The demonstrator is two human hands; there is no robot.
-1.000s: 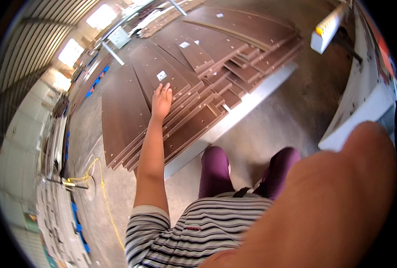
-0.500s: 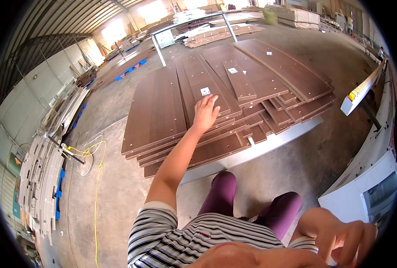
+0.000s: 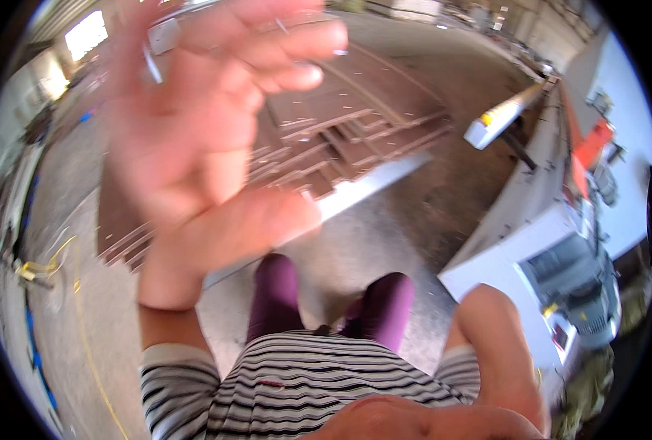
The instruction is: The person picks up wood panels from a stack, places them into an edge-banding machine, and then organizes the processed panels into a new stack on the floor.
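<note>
Brown panels [image 3: 348, 139] top a pale platform [image 3: 373, 185] beyond the left hand [image 3: 201, 125].

Brown panels [image 3: 392, 81] with smooth, wood-like faces of low sheen, a pale, smooth, metal-looking strip [image 3: 377, 187] catching light, matt, blotchy concrete floor [image 3: 370, 242], purple trousers [image 3: 273, 297] of plain cloth, striped shirt [image 3: 318, 367] of soft cloth, white machine housing [image 3: 487, 268] seemingly smooth-painted
</note>
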